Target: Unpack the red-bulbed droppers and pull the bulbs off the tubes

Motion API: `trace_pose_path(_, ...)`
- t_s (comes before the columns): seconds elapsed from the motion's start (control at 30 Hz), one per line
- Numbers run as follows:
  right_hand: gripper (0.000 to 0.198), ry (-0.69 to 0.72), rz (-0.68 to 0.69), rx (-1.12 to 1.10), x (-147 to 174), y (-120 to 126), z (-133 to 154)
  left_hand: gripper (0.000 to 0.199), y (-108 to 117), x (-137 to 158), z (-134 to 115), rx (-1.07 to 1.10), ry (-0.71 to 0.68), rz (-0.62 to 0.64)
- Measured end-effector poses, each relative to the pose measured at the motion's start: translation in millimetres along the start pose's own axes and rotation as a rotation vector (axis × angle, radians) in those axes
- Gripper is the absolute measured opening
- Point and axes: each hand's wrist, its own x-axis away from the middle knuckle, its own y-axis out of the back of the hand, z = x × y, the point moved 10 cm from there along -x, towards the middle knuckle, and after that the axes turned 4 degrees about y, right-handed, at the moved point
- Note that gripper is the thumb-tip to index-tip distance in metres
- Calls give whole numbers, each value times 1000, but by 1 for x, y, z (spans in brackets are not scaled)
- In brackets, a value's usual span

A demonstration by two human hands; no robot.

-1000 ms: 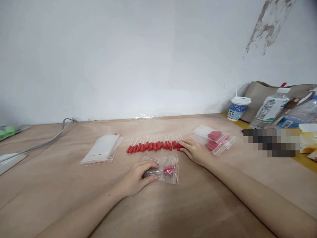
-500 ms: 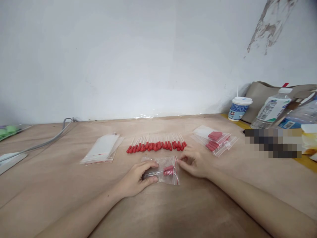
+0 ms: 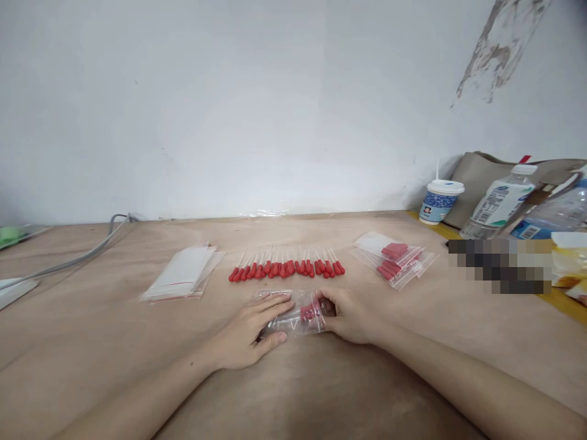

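Bag under inspection: the clear zip bag (image 3: pixel 293 324) lies flat on the table (image 3: pixel 275 397) in front of you, with red-ended pieces (image 3: pixel 308 313) inside at its right end. Your left hand (image 3: pixel 243 333) rests over the bag's left part, fingers extended and thumb parted from them. Your right hand (image 3: pixel 354 315) is curled at the opposite end, thumb and fingertips at the edge; whether they are pinched on the film cannot be told.

Risks, in my judgement: should your left hand lift or press too lightly, the bag could slide or twist when the right one pulls. Uneven finger pressure could crease the edge (the film looks thin and wrinkled there). A red end lying too near the mouth could catch in the zip. The loose row of red-ended pieces (image 3: pixel 287 267) lies just beyond; a careless knuckle could scatter it.
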Motion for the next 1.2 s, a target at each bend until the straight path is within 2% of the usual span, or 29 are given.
trace_pose_path(0.17, 31, -96, 96, -525, -3, -4, -22, 50, 2, 1, -2, 6, -7, -11)
trace_pose_path(0.27, 36, -129, 111, -704, -5, 5, -29, 50, 2, 2, 1, 10, -9, -32)
trace_pose_path(0.33, 34, -155, 73, -780, -7, 15, -36, 51, 2, 4, 3, 2, -4, -47)
trace_pose_path(0.53, 30, -210, 44, -724, -4, 54, -48, 65, 10, 11, -8, -143, -3, -14)
trace_pose_path(0.6, 29, -222, 19, -689, -1, 76, -49, 52, 15, 10, -12, -208, 2, -28)
trace_pose_path(0.7, 28, -187, -179, -657, 3, 122, -46, 30, 29, 7, -15, -212, -40, -192)
trace_pose_path(0.77, 29, -130, -329, -591, 5, 146, -41, 26, 33, 6, -17, -138, -111, -266)
trace_pose_path(0.8, 30, -91, -394, -536, 4, 153, -38, 27, 29, 5, -17, -101, -146, -244)
trace_pose_path(0.87, 31, 18, -499, -377, 2, 158, -26, 35, 13, 2, -18, -69, -192, -91)
trace_pose_path(0.93, 30, 156, -564, -155, -2, 152, -9, 45, -4, 2, -20, -95, -210, 85)
trace_pose_path(1.0, 24, 289, -560, 119, -8, 134, 9, 50, -12, 3, -21, -126, -209, 178)
trace_pose_path(1.07, 22, 410, -487, 356, -16, 109, 23, 51, -13, 4, -21, -132, -189, 191)
trace_pose_path(1.2, 32, 531, -297, 605, -32, 69, 21, 50, -11, 4, -21, -111, -149, 186)
